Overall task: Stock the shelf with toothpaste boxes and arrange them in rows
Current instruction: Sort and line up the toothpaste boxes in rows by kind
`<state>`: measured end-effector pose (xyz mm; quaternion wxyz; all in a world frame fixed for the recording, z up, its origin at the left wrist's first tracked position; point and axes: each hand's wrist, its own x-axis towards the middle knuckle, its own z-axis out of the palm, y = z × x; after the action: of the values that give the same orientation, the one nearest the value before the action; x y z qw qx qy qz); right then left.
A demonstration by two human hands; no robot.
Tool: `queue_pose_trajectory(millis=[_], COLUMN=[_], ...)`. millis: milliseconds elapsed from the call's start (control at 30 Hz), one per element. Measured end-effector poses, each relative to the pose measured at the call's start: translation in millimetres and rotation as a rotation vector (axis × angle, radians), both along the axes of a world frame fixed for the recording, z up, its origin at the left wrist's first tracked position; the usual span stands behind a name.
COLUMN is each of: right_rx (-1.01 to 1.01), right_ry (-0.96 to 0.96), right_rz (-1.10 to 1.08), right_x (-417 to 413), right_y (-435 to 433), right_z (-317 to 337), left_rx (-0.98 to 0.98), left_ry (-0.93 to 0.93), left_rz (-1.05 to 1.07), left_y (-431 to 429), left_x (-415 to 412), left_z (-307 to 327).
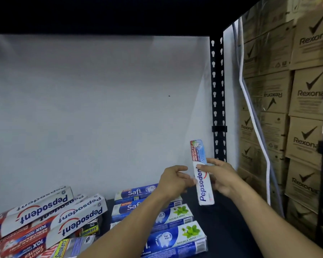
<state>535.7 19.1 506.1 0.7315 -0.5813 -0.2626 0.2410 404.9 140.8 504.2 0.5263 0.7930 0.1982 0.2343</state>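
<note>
One slim white-and-blue Pepsodent cardboard toothpaste box [203,185] held upright above black shelf [224,222], right of stacked blue Safi boxes [175,237]. Right grip [222,175] pinches mid-length, thumb across front; left grip [173,180] curls at left edge, contact unclear. Likely light, thin-walled, crushable: hold long edges gently.

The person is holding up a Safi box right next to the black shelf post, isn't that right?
Not quite. The head view shows the right hand holding up a Pepsodent box, not a Safi one. It is right next to the black shelf post.
</note>
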Motion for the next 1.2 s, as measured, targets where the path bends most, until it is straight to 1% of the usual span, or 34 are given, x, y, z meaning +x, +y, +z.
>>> queue_pose_trajectory(millis=[133,233,300,367,433,467,533,567,600,633,667,767,833,967,1067,1200], right_rx=[0.050,0.069,0.095,0.127,0.146,0.153,0.140,0.095,0.038,-0.022,-0.077,-0.305,-0.399,-0.448,-0.475,-0.478], right_ry=[0.193,0.294,0.346,0.340,0.247,0.171,-0.029,-0.167,-0.316,-0.448,-0.549,-0.744,-0.798,-0.784,-0.753,-0.747], right_rz=[0.000,0.020,0.047,0.065,0.051,0.007,-0.187,-0.310,-0.384,-0.403,-0.376,-0.302,-0.342,-0.431,-0.425,-0.388], right_x=[2.2,4.7,6.8,10.0,14.4,18.4,27.7,32.6,35.6,40.7,45.4,56.1,59.1,64.9,69.5,75.5], right_y=[10.7,11.4,9.3,2.6,-7.9,-13.0,-22.8,-27.4,-32.4,-35.4,-37.7,-38.2,-36.7,-34.9,-31.0,-25.4], right_z=[-8.3,-13.1,-13.6,-12.3,-10.1,-10.2,-12.9,-15.0,-16.7,-20.4,-24.4,-36.4,-40.4,-45.1,-50.8,-54.8], left_rx=[0.099,0.242,0.327,0.404,0.446,0.451,0.469,0.485,0.507,0.533,0.559,0.613,0.638,0.646,0.642,0.671], left_ry=[0.080,0.128,0.148,0.133,0.093,0.077,0.078,0.102,0.137,0.172,0.205,0.279,0.323,0.333,0.319,0.370], left_rz=[-0.048,-0.057,-0.032,-0.010,0.013,0.021,0.016,0.003,-0.012,-0.028,-0.043,-0.081,-0.119,-0.182,-0.200,-0.232], left_y=[-1.5,-8.1,-13.5,-18.9,-18.9,-17.0,-9.4,-4.8,0.1,5.4,10.2,21.1,24.4,28.4,34.9,51.3], left_x=[9.1,14.4,17.2,17.9,18.2,18.2,19.9,21.4,23.6,26.3,29.2,38.7,45.5,59.5,64.7,53.2], left_z=[-2.6,0.1,2.3,6.4,11.4,14.0,19.1,21.8,24.4,26.9,29.0,29.2,24.2,9.2,6.3,13.9])
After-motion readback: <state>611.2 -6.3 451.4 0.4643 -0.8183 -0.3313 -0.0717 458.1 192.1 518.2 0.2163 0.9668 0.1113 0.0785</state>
